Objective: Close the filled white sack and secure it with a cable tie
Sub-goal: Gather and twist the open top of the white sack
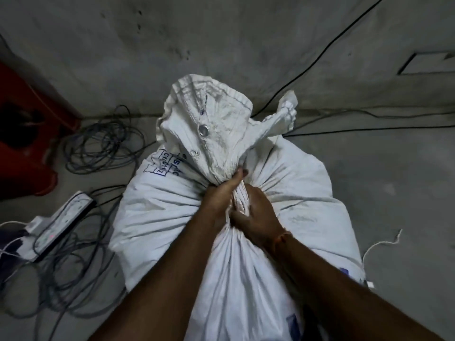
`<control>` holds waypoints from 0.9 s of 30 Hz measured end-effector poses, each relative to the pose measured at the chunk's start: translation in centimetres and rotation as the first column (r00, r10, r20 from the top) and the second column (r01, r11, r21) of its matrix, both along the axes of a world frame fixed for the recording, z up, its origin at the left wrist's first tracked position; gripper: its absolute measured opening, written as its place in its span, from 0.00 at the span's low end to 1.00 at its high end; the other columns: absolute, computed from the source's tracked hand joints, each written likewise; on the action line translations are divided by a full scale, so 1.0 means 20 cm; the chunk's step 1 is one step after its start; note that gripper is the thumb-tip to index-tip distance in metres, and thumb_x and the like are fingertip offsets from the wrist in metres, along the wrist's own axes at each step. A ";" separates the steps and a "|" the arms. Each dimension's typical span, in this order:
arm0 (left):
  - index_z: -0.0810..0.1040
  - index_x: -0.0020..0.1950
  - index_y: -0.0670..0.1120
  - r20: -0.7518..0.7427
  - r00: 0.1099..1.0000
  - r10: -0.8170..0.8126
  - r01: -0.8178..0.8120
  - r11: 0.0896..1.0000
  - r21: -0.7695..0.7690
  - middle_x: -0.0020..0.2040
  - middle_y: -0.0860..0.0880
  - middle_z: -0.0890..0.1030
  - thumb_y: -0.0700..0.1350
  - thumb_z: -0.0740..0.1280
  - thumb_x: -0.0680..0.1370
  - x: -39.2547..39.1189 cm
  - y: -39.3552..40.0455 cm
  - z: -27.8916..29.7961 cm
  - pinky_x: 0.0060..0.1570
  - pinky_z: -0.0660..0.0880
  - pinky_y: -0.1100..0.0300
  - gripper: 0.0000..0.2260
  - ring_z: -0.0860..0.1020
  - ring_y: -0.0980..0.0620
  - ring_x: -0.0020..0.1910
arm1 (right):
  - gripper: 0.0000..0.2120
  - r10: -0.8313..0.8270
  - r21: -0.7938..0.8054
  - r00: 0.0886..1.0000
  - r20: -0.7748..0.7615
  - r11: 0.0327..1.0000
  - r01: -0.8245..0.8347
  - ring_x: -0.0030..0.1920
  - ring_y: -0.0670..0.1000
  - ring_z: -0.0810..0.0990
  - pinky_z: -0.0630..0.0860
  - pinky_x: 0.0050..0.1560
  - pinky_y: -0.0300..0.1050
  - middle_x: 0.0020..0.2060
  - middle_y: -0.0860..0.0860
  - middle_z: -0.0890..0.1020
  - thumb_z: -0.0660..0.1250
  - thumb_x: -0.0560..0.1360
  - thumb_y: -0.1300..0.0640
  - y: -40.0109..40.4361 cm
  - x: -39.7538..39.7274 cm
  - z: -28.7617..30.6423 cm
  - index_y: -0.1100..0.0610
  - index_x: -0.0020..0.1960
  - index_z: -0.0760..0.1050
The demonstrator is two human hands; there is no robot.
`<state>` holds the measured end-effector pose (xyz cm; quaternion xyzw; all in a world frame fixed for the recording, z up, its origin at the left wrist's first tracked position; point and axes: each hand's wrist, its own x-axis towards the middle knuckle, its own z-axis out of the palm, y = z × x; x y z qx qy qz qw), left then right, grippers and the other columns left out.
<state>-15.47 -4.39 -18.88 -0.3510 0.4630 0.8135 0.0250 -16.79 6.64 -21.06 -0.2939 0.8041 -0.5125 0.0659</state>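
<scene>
A filled white woven sack [295, 183] with blue print stands on the concrete floor in the middle of the view. Its top is bunched into a twisted neck [240, 198], and the loose mouth [211, 119] with a metal eyelet flares up beyond it. My left hand [221, 193] is clenched around the neck from the left, thumb pointing away. My right hand [256, 212] grips the same neck just below, from the right. No cable tie can be made out; the hands hide the neck's centre.
Tangled grey cables [103, 141] lie on the floor left of the sack, beside a white power strip [61, 220]. A red object [27, 134] stands at far left. Black cables [344, 35] run across the wall and floor behind. A thin white cord [379, 244] lies at right.
</scene>
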 end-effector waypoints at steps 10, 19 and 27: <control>0.85 0.56 0.43 -0.023 0.961 -0.277 0.271 0.952 -0.142 0.55 0.42 0.87 0.51 0.75 0.63 0.02 -0.02 0.20 0.66 0.77 0.48 0.23 0.85 0.44 0.56 | 0.19 0.087 -0.311 0.777 0.624 0.939 0.145 0.41 0.53 0.84 0.81 0.42 0.49 0.41 0.58 0.84 0.75 0.59 0.67 -0.05 0.10 0.09 0.64 0.49 0.79; 0.58 0.76 0.46 0.339 0.665 -0.665 0.588 0.186 -0.787 0.78 0.47 0.66 0.71 0.73 0.64 0.30 -0.10 0.15 0.80 0.53 0.46 0.51 0.61 0.51 0.79 | 0.10 -0.211 -0.088 0.631 0.747 0.909 0.408 0.32 0.55 0.78 0.77 0.31 0.44 0.24 0.51 0.79 0.65 0.61 0.73 -0.14 0.07 0.17 0.60 0.31 0.79; 0.38 0.81 0.45 0.443 0.751 -0.489 0.509 0.001 -0.861 0.82 0.52 0.35 0.75 0.72 0.50 0.39 0.05 -0.09 0.77 0.31 0.45 0.73 0.28 0.52 0.78 | 0.17 -0.209 -0.128 0.598 0.774 0.873 0.470 0.17 0.50 0.67 0.66 0.23 0.35 0.16 0.51 0.69 0.58 0.56 0.78 -0.14 0.02 0.11 0.59 0.18 0.66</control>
